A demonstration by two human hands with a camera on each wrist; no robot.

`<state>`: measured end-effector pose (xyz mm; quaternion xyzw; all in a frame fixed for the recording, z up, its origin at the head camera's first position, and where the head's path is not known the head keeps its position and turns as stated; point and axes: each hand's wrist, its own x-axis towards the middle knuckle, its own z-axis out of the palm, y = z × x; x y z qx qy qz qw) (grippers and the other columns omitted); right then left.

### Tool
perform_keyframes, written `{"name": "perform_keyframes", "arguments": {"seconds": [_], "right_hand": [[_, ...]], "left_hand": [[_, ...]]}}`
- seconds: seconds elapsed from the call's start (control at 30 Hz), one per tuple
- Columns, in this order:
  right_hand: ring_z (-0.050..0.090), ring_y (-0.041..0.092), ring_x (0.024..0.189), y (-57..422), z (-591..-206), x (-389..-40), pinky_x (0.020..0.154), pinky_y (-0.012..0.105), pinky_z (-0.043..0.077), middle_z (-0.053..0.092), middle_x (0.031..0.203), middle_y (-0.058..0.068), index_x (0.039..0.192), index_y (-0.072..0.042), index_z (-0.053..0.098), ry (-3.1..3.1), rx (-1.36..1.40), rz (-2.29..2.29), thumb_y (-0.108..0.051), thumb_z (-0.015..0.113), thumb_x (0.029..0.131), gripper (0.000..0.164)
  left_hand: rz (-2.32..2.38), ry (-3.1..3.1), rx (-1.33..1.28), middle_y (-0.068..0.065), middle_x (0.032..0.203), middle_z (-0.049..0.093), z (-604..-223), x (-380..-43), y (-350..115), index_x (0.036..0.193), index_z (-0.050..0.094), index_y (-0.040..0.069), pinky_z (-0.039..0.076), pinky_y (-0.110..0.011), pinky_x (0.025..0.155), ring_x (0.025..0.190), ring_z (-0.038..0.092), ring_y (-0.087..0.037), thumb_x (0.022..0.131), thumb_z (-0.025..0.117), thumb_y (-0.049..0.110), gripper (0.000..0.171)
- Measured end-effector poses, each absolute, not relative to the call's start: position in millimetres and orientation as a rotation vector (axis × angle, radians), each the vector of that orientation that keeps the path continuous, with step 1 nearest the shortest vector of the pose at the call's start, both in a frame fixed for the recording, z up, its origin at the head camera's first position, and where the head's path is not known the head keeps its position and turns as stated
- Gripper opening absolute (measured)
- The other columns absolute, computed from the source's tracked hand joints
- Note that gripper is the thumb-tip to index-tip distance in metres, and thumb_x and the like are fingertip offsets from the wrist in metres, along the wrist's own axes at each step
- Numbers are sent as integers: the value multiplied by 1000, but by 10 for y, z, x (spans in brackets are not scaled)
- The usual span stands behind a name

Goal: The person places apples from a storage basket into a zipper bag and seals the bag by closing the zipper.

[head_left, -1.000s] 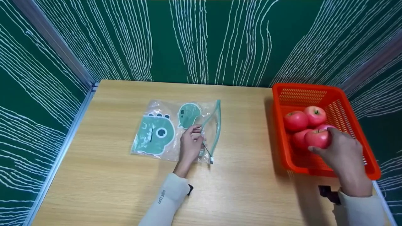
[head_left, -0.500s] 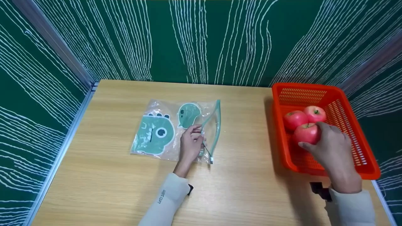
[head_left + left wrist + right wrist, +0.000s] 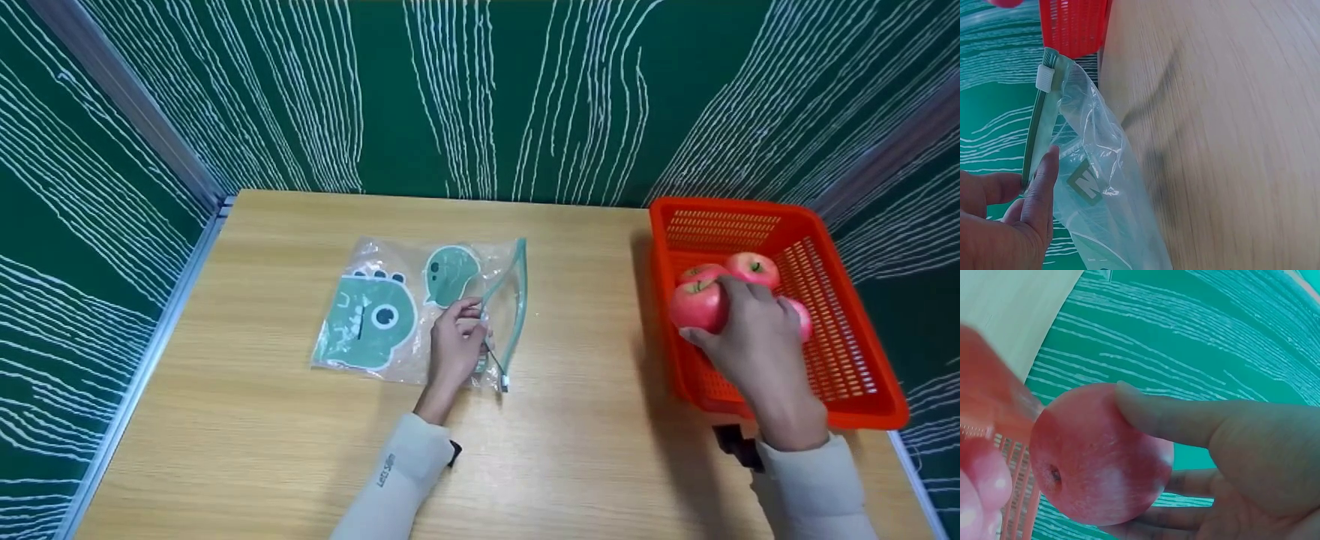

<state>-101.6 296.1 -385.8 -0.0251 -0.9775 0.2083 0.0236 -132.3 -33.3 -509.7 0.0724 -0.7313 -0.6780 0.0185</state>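
Note:
My left hand (image 3: 454,341) pinches the green zip edge of a clear plastic zip bag (image 3: 375,322) printed with a green dinosaur. In the left wrist view thumb and fingers close on that edge, the bag's mouth is spread a little, and a white slider (image 3: 1045,78) sits at one end of the zip. My right hand (image 3: 757,345) grips a red apple (image 3: 1100,455) between thumb and fingers, over the left side of the orange basket (image 3: 889,375). Below it in the basket lie more apples (image 3: 752,270), partly hidden by the hand and the held apple.
The basket stands at the right of the wooden table (image 3: 225,450), by its right edge. Green walls (image 3: 510,97) with white wavy lines enclose the back and sides. Bare tabletop lies between the bag and the basket.
The right hand has lifted the apple off the others and carried it leftward toward the basket's left rim. The left hand and the bag stay where they were.

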Motion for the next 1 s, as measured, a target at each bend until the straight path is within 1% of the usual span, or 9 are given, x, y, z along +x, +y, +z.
{"name": "perform_keyframes", "arguments": {"seconds": [0.1, 0.2, 0.27, 0.33, 0.53, 0.73, 0.83, 0.93, 1.0], "right_hand": [[42, 55, 128, 2896, -3855, -1035, 102, 83, 38, 51, 143, 33, 154, 3, 43, -3025, -52, 671, -11, 95, 76, 94], [41, 55, 129, 2828, -3867, -1051, 105, 82, 36, 51, 143, 33, 151, 3, 45, -3016, -21, 668, -12, 95, 76, 92], [42, 55, 128, 2781, -3881, -1059, 105, 82, 37, 52, 143, 33, 150, 4, 47, -3006, -2, 655, -12, 96, 75, 90], [43, 55, 127, 2731, -3897, -1069, 106, 82, 37, 54, 140, 33, 147, 5, 49, -2992, 18, 641, -13, 96, 74, 88], [46, 55, 122, 2566, -3955, -1097, 99, 80, 45, 54, 136, 33, 146, 5, 51, -2982, 48, 609, -11, 96, 74, 86], [45, 56, 126, 2429, -3999, -1135, 96, 79, 48, 52, 141, 33, 149, 4, 49, -3000, 119, 628, -12, 95, 76, 88], [46, 55, 126, 2367, -4031, -1165, 102, 78, 45, 53, 141, 33, 148, 5, 50, -2993, 160, 644, -13, 95, 76, 86], [49, 53, 125, 2306, -4069, -1193, 111, 77, 37, 55, 139, 33, 146, 7, 51, -2981, 195, 660, -12, 95, 76, 85], [51, 52, 124, 2263, -4095, -1210, 115, 76, 32, 56, 138, 33, 145, 7, 52, -2972, 214, 664, -10, 95, 75, 83]], "left_hand": [[-2103, -2273, 216, -20, 112, 70, -5100, -1323, -333, 130, 65, -6, 65, -30, 63, 83, 75, -26, 95, 63, -10, 35], [-2104, -2277, 215, -19, 112, 70, -5104, -1323, -332, 130, 65, -5, 65, -30, 64, 83, 75, -25, 96, 63, -10, 35], [-2104, -2275, 207, -20, 111, 70, -5108, -1321, -333, 130, 64, -6, 65, -30, 63, 83, 75, -26, 96, 63, -10, 35], [-2119, -2264, 202, -21, 111, 70, -5115, -1320, -333, 130, 64, -6, 65, -30, 62, 83, 75, -31, 96, 62, -11, 35], [-2174, -2231, 206, -21, 111, 69, -5124, -1321, -335, 131, 63, -7, 65, -30, 62, 92, 73, -48, 97, 62, -10, 34], [-2149, -2261, 218, -20, 112, 69, -5105, -1319, -341, 132, 63, -6, 66, -30, 63, 91, 73, -48, 98, 63, -9, 34], [-2149, -2260, 214, -25, 114, 69, -5100, -1320, -341, 132, 63, -6, 65, -29, 63, 90, 73, -49, 98, 63, -9, 34], [-2149, -2259, 208, -30, 116, 69, -5098, -1318, -340, 132, 63, -6, 64, -27, 62, 90, 73, -51, 98, 62, -9, 34], [-2150, -2258, 206, -30, 116, 69, -5103, -1317, -340, 132, 63, -6, 64, -27, 62, 91, 73, -50, 98, 62, -9, 34]]}}
